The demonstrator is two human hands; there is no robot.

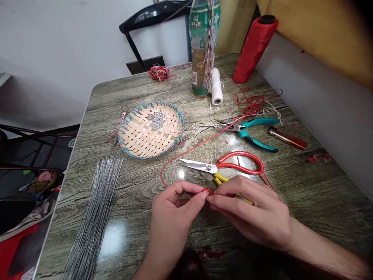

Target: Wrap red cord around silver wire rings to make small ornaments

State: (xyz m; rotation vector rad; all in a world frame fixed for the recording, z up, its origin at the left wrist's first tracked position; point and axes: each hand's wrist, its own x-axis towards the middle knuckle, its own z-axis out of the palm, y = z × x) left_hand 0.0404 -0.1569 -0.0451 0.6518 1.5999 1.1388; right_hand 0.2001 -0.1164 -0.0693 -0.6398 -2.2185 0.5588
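Note:
Thumb and index finger of my left hand (175, 217) pinch a small loop of red cord (208, 190) near the table's front. The fingertips of my right hand (253, 210) close on the same cord from the right. From my left hand a red strand curves up and away to the tangle at the back right. Just beyond my fingers lie scissors (209, 168) with one red and one yellow handle, blades apart and pointing left. My right hand covers part of the yellow handle.
On the left lies a bundle of thin metal wires (96, 217). Behind it sits a woven bamboo basket (140, 134). Teal pliers (246, 132), a lighter (288, 138), a white thread spool (216, 87), a green-labelled bottle (201, 50) and a red thread cone (253, 50) stand or lie farther back.

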